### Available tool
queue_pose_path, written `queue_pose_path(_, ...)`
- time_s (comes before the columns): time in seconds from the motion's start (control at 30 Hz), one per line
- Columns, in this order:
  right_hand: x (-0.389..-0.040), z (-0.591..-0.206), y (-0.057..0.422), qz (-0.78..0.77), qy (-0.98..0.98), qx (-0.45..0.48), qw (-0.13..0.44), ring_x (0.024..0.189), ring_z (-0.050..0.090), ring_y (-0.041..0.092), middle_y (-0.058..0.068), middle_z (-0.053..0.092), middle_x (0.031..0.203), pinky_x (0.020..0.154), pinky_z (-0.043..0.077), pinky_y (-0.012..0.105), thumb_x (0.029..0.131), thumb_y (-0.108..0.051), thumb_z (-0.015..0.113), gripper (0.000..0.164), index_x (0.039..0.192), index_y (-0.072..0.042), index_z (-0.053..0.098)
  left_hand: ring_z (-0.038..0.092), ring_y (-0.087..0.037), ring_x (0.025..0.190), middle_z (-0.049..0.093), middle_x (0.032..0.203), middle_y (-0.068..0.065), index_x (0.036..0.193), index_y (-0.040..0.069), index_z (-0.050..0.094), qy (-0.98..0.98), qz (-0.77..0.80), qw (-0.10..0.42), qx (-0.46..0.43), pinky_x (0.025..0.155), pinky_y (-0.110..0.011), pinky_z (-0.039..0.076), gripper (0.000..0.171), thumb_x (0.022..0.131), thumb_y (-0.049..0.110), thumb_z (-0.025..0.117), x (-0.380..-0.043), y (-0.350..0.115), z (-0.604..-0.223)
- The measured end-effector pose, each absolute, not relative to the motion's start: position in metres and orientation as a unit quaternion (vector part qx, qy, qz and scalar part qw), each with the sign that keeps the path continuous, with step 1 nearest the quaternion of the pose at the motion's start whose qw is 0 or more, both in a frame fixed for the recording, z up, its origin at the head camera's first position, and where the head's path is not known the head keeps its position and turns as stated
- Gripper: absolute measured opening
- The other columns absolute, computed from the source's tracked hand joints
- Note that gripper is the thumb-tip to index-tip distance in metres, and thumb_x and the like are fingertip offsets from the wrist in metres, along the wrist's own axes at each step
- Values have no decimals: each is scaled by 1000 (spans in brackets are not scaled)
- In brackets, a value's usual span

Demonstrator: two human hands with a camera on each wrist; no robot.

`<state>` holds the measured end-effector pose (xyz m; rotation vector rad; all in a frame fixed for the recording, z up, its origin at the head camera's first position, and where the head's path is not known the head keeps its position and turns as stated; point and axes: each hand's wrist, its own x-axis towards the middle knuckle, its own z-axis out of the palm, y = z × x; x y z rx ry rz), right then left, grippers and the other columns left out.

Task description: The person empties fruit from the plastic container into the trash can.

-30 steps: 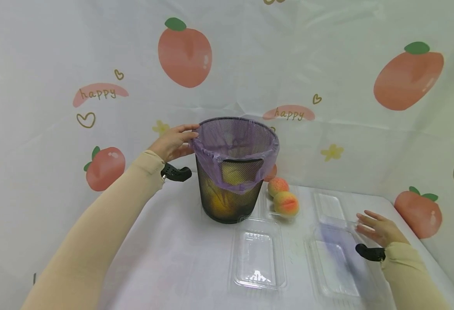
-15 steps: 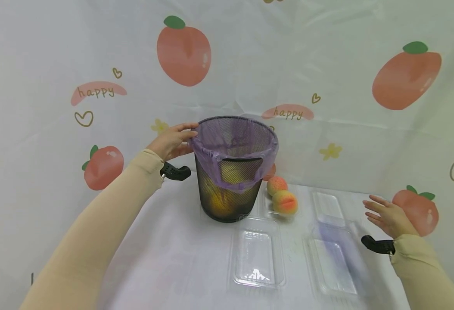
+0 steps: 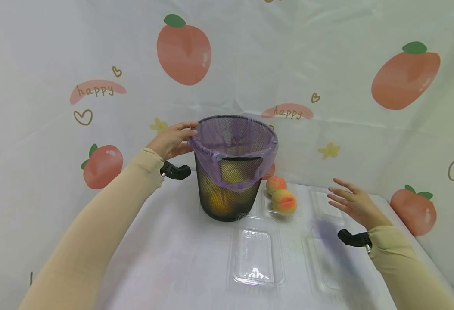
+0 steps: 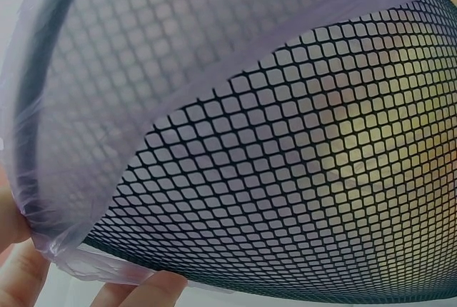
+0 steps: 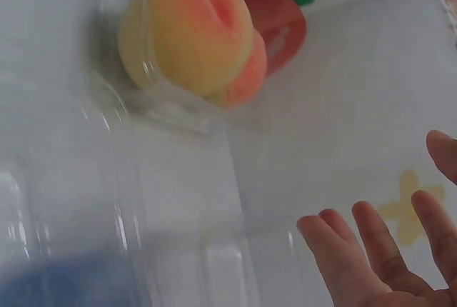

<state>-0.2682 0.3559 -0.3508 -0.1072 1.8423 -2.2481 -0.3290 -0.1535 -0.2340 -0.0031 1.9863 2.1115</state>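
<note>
A black mesh wastebasket (image 3: 228, 202) stands upright with a purple plastic liner (image 3: 232, 183) folded over its rim. Yellow shapes show through its mesh; what they are is unclear. My left hand (image 3: 172, 141) holds the basket's rim at the left, fingertips against the liner and side, as the left wrist view also shows. Two peaches (image 3: 284, 202) sit together in a clear plastic container right of the basket. My right hand (image 3: 352, 202) hovers over the right side of the table, fingers spread and holding nothing; its fingers (image 5: 382, 246) reach past a clear container in the right wrist view.
A clear plastic container (image 3: 256, 258) lies in front of the basket. Another clear container (image 3: 324, 275) lies to its right, in the right arm's shadow, and one more (image 3: 324, 200) lies behind that. A fruit-printed cloth (image 3: 227, 51) hangs behind the table.
My right hand first rises and shifts right, then swings back left above the containers. The left hand stays on the basket's rim, and the basket and peaches stay in place.
</note>
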Motion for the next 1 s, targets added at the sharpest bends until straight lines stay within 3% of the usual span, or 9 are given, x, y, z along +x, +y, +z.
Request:
queue_pose_path(0.1, -271, -356, 341, -763, 633, -41, 123, 96, 67, 9, -4, 54, 112, 86, 56, 28, 100, -6, 52, 27, 118, -27, 52, 61, -8, 80, 46, 125, -8, 149, 17, 39, 682, 722, 120, -2, 72, -20, 54, 50, 101, 12, 51, -330, -153, -234)
queue_pose_path(0.2, -275, -363, 329, -747, 651, -39, 125, 96, 65, 8, -4, 55, 111, 87, 56, 30, 100, -9, 52, 31, 126, -25, 48, 61, -7, 80, 46, 122, -6, 149, 17, 39, 684, 719, 119, -2, 72, -20, 54, 50, 101, 12, 51, -330, -153, -234)
queue_pose_path(0.4, -281, -374, 311, -718, 683, -19, 134, 97, 62, 7, -8, 54, 108, 90, 55, 35, 99, -12, 56, 55, 147, -11, 30, 61, -7, 79, 46, 122, -7, 149, 17, 38, 682, 721, 121, -1, 72, -20, 54, 50, 101, 12, 50, -330, -154, -234)
queue_pose_path(0.57, -286, -383, 299, -683, 715, -13, 148, 126, 47, 35, 3, 51, 120, 99, 50, 44, 100, -12, 53, 70, 153, 2, 10, 61, -7, 78, 46, 123, -7, 149, 17, 38, 679, 724, 121, 0, 71, -20, 54, 50, 101, 12, 50, -329, -154, -234)
queue_pose_path(0.7, -290, -389, 291, -680, 714, 0, 169, 140, 19, 51, 29, 30, 142, 109, 32, 56, 103, -8, 44, 68, 152, 5, -2, 62, -7, 77, 48, 118, -6, 149, 17, 39, 681, 723, 121, 1, 71, -20, 54, 50, 101, 13, 51, -330, -155, -235)
queue_pose_path(0.83, -292, -392, 285, -695, 692, 24, 192, 141, 10, 53, 36, 1, 153, 110, 22, 59, 102, -1, 36, 67, 151, 6, -9, 62, -7, 77, 49, 114, -4, 149, 17, 39, 681, 722, 120, 0, 72, -20, 54, 50, 101, 12, 51, -329, -154, -235)
queue_pose_path(0.9, -293, -393, 284, -700, 684, 37, 201, 140, 17, 51, 36, -4, 153, 109, 23, 59, 102, 1, 35, 67, 150, 6, -11, 62, -7, 76, 49, 114, -4, 149, 17, 39, 682, 722, 120, -1, 71, -20, 54, 50, 101, 12, 52, -330, -154, -235)
queue_pose_path(1.0, -294, -394, 282, -706, 675, 57, 205, 125, 41, 43, 36, -5, 153, 108, 25, 59, 100, 4, 36, 68, 150, 7, -10, 62, -7, 76, 49, 116, -4, 148, 18, 41, 683, 721, 116, -8, 71, -21, 55, 49, 100, 13, 52, -330, -154, -235)
